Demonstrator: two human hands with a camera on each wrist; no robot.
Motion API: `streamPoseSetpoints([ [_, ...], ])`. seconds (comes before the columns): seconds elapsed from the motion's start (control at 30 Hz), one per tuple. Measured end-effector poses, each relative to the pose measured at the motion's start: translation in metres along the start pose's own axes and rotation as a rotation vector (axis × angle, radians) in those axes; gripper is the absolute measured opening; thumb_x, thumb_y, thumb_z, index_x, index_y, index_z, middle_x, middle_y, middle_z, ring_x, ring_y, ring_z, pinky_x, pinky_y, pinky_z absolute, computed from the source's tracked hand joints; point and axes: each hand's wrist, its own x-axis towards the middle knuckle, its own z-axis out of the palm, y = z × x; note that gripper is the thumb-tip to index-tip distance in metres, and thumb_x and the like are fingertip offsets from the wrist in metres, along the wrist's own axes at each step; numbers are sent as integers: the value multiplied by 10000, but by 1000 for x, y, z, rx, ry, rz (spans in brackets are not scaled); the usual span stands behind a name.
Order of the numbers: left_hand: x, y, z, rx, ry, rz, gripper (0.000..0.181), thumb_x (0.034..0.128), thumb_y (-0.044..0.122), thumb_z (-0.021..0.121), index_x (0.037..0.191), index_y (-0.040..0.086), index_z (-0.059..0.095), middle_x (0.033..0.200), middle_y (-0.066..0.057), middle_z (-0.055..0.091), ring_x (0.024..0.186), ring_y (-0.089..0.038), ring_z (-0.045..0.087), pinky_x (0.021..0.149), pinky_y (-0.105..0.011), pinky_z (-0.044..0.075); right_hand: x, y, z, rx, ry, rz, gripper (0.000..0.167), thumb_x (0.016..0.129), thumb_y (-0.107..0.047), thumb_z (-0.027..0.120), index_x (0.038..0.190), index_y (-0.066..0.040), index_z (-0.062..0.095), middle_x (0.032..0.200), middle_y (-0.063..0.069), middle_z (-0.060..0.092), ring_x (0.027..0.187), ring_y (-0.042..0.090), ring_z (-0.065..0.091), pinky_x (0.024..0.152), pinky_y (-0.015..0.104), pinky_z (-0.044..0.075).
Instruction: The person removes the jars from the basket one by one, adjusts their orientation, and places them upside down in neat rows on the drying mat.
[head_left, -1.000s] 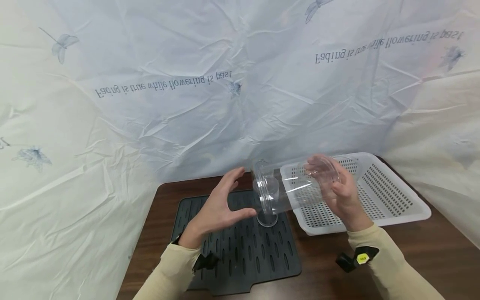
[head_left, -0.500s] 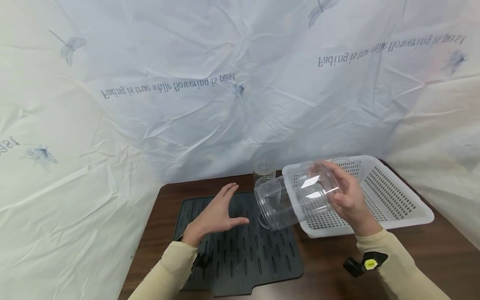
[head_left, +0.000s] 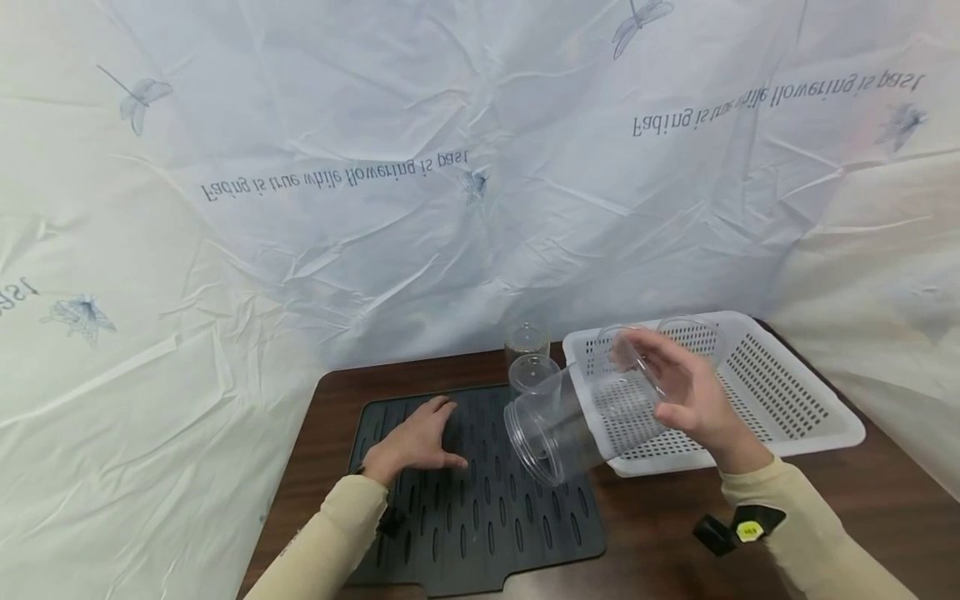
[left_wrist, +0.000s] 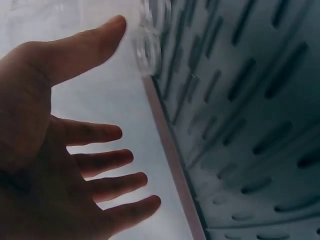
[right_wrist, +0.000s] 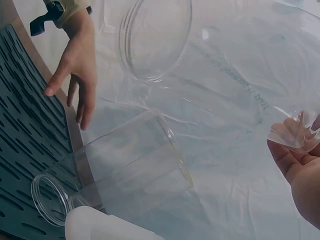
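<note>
In the head view my right hand point(head_left: 693, 396) grips the base end of a large clear jar point(head_left: 573, 429), tilted with its ringed mouth down and to the left. The right wrist view shows fingers of my right hand point(right_wrist: 302, 160) at the jar's end. My left hand point(head_left: 416, 442) hangs over the dark ribbed mat point(head_left: 480, 517), fingers and thumb spread, holding nothing; the left wrist view shows that hand point(left_wrist: 65, 135) with its fingers apart. Behind the jar's mouth stand two smaller clear containers, the nearer one point(head_left: 532, 371) and the farther one point(head_left: 527, 337).
A white perforated basket point(head_left: 813, 442) is on the right of the brown table point(head_left: 652, 533), partly behind the held jar. Another clear round container point(head_left: 693, 333) shows at the basket's back. A printed white sheet point(head_left: 480, 250) hangs behind and at the sides.
My left hand has moved left and down, away from the jar's mouth. The jar in my right hand now tilts more steeply, its mouth lower.
</note>
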Motion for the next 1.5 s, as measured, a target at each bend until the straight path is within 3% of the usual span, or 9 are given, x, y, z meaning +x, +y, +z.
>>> streamPoseSetpoints([
  [0.23, 3, -18, 7, 27, -65, -96, 994, 748, 461, 828, 1500, 20, 350, 1568, -239, 251, 1432, -418, 280, 1096, -585, 337, 1, -1, -1, 5, -76, 0, 750, 795, -45, 752, 1372, 218, 352, 1404, 220, 488, 1338, 231, 472, 1147, 242, 315],
  [0.4, 3, -24, 14, 30, -83, -142, 1009, 742, 453, 835, 1501, 12, 338, 1563, -253, 246, 1432, -431, 269, 1093, -595, 330, 1, 2, 0, 0, -115, -45, 786, 806, -81, 773, 1341, 275, 322, 1392, 258, 475, 1329, 247, 471, 1144, 267, 333],
  [0.53, 3, -28, 20, 23, -100, -160, 1019, 739, 460, 835, 1503, 9, 333, 1565, -250, 247, 1436, -424, 266, 1096, -593, 326, 0, 3, 2, -65, -134, -56, 807, 792, -102, 794, 1324, 287, 329, 1388, 249, 487, 1316, 238, 484, 1122, 256, 362],
  [0.83, 3, -35, 27, 39, -107, -188, 1027, 729, 472, 839, 1503, 19, 341, 1567, -238, 256, 1436, -415, 278, 1107, -576, 328, 3, -1, 12, -340, -205, 33, 855, 638, -96, 866, 1364, 112, 465, 1330, 185, 516, 1199, 181, 536, 1024, 209, 436],
  [0.97, 5, -38, 27, 33, -118, -210, 1025, 724, 475, 841, 1501, 23, 350, 1565, -250, 253, 1429, -418, 291, 1097, -580, 339, 5, 0, 21, -561, -235, 38, 892, 602, -260, 893, 1372, -3, 524, 1305, 96, 552, 1099, 174, 568, 927, 249, 491],
  [1.1, 7, -38, 28, 48, -137, -231, 1022, 721, 486, 839, 1499, 28, 359, 1567, -252, 250, 1432, -411, 290, 1094, -577, 345, 7, 0, 33, -726, -282, 82, 918, 604, -431, 887, 1384, -95, 539, 1328, 17, 541, 1109, 163, 562, 877, 376, 518],
  [1.23, 7, -36, 27, 65, -163, -236, 1014, 733, 476, 833, 1500, 19, 353, 1575, -256, 227, 1444, -412, 263, 1096, -581, 339, 7, 2, 44, -773, -315, 116, 926, 620, -518, 867, 1394, -137, 530, 1335, 12, 527, 1153, 169, 548, 886, 449, 529],
  [1.5, 10, -31, 28, 60, -230, -250, 1008, 777, 462, 803, 1522, 10, 296, 1593, -273, 139, 1471, -434, 163, 1122, -589, 296, 1, 9, 62, -838, -386, 101, 948, 599, -575, 853, 1381, -140, 537, 1307, 3, 512, 1158, 142, 506, 879, 371, 535],
])
